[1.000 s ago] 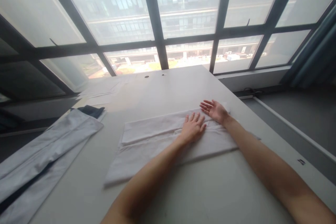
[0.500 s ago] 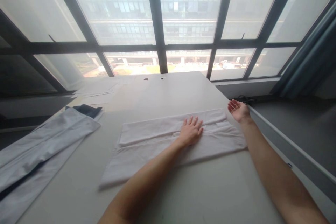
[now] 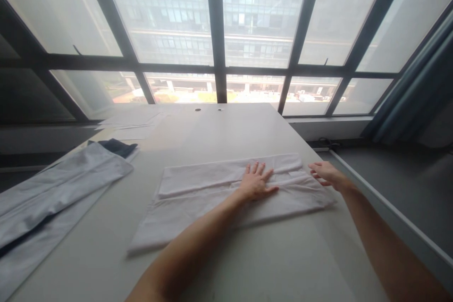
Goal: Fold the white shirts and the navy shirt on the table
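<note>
A white garment (image 3: 198, 214), folded into a long flat rectangle, lies across the table in front of me. A lengthwise seam or overlapping edge runs along its middle, with creases toward the right end. My left hand (image 3: 255, 184) rests palm down on it, right of centre, its fingers spread. At the garment's right end is my right hand (image 3: 327, 174), fingers loosely bent and pointing left, with nothing seen in them. Whether its fingertips touch the cloth I cannot tell.
Another pile of folded white clothes (image 3: 67, 188) with dark fabric (image 3: 118, 147) lies on the left of the white table (image 3: 244, 134). Paper sheets (image 3: 132, 125) lie at the far left. Large windows (image 3: 262, 19) stand behind, and a blue curtain (image 3: 406, 80) hangs at the right.
My right hand has turned from palm-up to fingers pointing left and dropped lower beside the garment's right end. My left hand stays on the cloth, its thumb spread wider. The view has tilted slightly.
</note>
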`<state>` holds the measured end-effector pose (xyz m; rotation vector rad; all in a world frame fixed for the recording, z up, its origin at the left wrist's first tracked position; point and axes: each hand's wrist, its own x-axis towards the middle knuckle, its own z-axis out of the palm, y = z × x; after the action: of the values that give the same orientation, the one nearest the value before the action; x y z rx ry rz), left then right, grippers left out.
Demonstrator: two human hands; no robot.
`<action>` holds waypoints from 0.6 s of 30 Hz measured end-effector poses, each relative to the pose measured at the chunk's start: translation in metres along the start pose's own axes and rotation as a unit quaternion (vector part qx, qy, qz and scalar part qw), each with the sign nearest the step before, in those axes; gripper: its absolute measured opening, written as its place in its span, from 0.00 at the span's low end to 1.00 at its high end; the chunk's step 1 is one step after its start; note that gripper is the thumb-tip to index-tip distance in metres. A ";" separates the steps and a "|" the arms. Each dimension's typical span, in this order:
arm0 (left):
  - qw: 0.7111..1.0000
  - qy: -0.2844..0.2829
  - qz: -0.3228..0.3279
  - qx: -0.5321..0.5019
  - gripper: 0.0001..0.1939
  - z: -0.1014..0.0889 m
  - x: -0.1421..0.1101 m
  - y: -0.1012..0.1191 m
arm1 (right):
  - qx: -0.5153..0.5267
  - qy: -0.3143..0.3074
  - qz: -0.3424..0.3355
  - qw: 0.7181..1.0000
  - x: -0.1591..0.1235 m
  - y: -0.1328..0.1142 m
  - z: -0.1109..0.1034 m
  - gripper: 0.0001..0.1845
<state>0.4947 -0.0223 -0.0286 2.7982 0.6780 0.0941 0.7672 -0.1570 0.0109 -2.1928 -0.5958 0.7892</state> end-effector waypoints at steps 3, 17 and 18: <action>0.999 -0.038 0.003 0.004 0.46 -0.005 -0.001 0.001 | 0.007 -0.044 0.007 0.999 0.001 0.005 -0.004 0.17; 0.998 -0.047 0.011 -0.029 0.39 -0.008 0.002 0.007 | 0.017 -0.199 -0.048 0.979 0.005 0.022 -0.011 0.23; 0.999 -0.025 0.017 -0.025 0.38 -0.004 0.002 0.009 | 0.019 -0.204 -0.049 0.978 0.005 0.023 -0.012 0.23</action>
<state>0.5005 -0.0283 -0.0225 2.7545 0.6086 0.0471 0.7828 -0.1738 -0.0017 -1.9578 -0.8750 1.1984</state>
